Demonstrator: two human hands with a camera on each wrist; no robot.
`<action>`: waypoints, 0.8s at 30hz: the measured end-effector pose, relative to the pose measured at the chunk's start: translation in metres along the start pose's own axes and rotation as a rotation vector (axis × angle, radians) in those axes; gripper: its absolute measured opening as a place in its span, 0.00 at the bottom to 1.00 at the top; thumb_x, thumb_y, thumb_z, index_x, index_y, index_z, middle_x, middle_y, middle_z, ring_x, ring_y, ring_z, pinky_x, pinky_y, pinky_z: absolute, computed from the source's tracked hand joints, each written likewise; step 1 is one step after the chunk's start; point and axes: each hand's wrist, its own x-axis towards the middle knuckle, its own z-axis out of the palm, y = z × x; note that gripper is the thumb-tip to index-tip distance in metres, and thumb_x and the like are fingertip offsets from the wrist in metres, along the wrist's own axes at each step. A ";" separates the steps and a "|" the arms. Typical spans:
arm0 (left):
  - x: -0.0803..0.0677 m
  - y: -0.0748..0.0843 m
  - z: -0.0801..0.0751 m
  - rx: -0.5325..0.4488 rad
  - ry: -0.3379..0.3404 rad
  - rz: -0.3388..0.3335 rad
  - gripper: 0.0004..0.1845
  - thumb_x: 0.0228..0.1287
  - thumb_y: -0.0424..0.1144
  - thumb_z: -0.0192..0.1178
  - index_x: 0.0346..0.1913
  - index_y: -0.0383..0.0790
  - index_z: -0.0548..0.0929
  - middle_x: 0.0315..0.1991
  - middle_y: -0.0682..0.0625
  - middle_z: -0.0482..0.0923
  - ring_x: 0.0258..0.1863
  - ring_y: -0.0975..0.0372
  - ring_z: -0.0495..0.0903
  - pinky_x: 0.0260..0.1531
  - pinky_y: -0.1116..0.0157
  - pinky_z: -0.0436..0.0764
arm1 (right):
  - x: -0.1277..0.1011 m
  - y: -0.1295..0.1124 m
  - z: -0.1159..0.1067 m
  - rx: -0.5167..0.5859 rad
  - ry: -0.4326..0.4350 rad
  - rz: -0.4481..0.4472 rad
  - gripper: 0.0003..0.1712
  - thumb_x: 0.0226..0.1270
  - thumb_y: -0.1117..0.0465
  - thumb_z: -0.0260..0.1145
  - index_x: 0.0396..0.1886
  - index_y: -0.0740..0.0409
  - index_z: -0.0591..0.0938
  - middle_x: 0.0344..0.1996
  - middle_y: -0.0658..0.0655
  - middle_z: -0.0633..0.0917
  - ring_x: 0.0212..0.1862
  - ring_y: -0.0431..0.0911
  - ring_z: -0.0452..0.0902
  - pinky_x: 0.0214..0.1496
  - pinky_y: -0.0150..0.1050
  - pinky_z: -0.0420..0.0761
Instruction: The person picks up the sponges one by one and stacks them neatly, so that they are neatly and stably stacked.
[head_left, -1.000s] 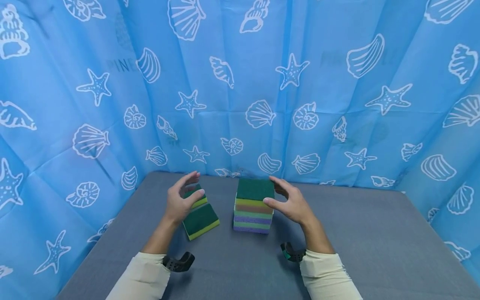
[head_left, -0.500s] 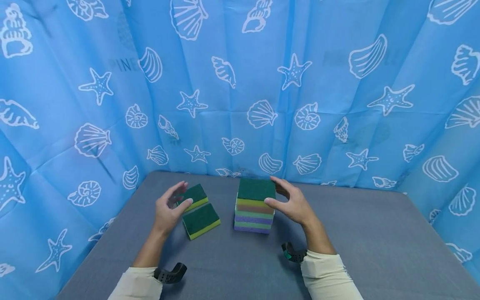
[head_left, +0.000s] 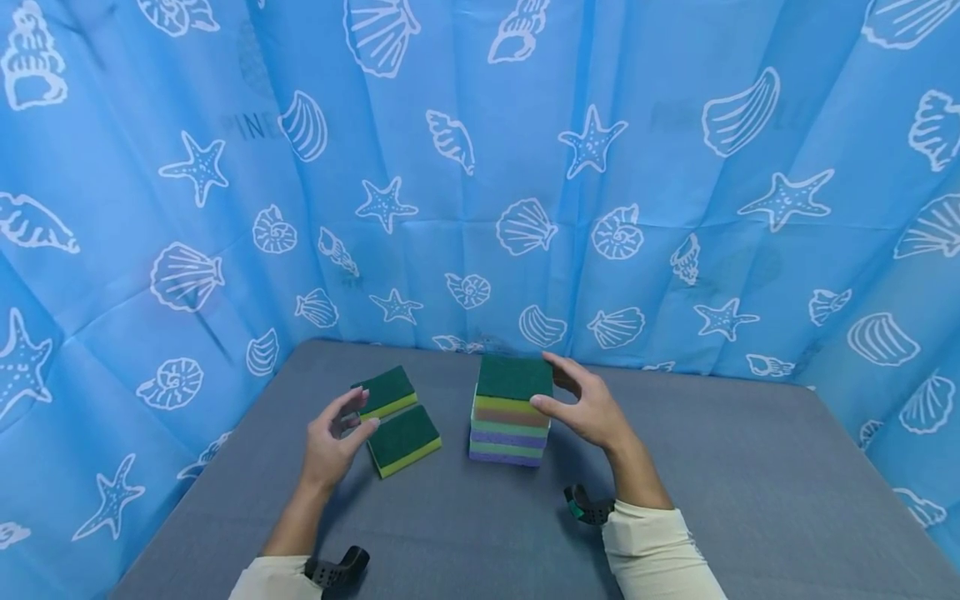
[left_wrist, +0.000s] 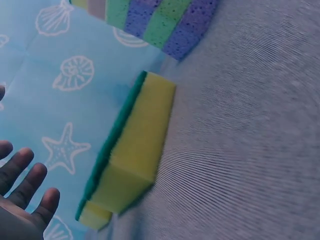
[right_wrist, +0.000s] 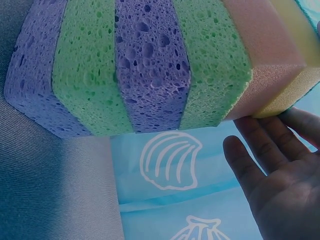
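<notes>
The stack of sponges at mid counter looks light, soft and easily toppled, best clasped by its two sides, where the relaxed right hand now touches, the empty left hand hovering released nearby.

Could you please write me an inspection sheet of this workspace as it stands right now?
Surface: grey table, flat.
Job's things: sponge stack, green scouring pad on top, purple layer at the bottom; near loose sponge and far loose sponge lie flat to its left, green side up.
Clutter: nothing seen.
Hands: left hand open beside the near loose sponge, holding nothing; right hand open, fingers at the stack's upper edge.
Cables: nothing seen.
Surroundings: blue seashell curtain behind and at both sides.
</notes>
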 end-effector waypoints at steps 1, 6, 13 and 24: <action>-0.001 -0.005 0.000 0.000 0.001 -0.007 0.25 0.60 0.23 0.63 0.61 0.26 0.73 0.55 0.36 0.75 0.52 0.63 0.75 0.48 0.68 0.75 | 0.000 0.000 0.000 -0.001 0.001 0.001 0.37 0.62 0.63 0.68 0.69 0.69 0.66 0.61 0.70 0.72 0.61 0.62 0.69 0.60 0.57 0.69; -0.005 -0.012 0.000 0.036 0.006 -0.051 0.25 0.60 0.25 0.64 0.62 0.26 0.73 0.55 0.36 0.76 0.52 0.58 0.75 0.49 0.63 0.76 | 0.000 -0.001 0.000 -0.003 0.001 0.003 0.37 0.62 0.64 0.68 0.69 0.69 0.66 0.61 0.70 0.72 0.61 0.62 0.70 0.60 0.56 0.69; -0.010 -0.019 0.002 0.064 0.006 -0.092 0.26 0.61 0.28 0.65 0.62 0.27 0.72 0.57 0.35 0.75 0.56 0.44 0.72 0.52 0.51 0.74 | 0.001 0.000 -0.001 0.001 0.001 -0.003 0.37 0.62 0.64 0.68 0.69 0.68 0.66 0.61 0.70 0.72 0.60 0.62 0.70 0.60 0.56 0.70; -0.019 -0.036 -0.001 0.077 -0.005 -0.109 0.27 0.61 0.32 0.66 0.62 0.28 0.73 0.56 0.33 0.75 0.55 0.45 0.74 0.50 0.50 0.74 | 0.000 0.000 0.001 -0.010 -0.003 0.002 0.37 0.62 0.64 0.68 0.69 0.68 0.66 0.61 0.69 0.72 0.60 0.61 0.70 0.60 0.56 0.70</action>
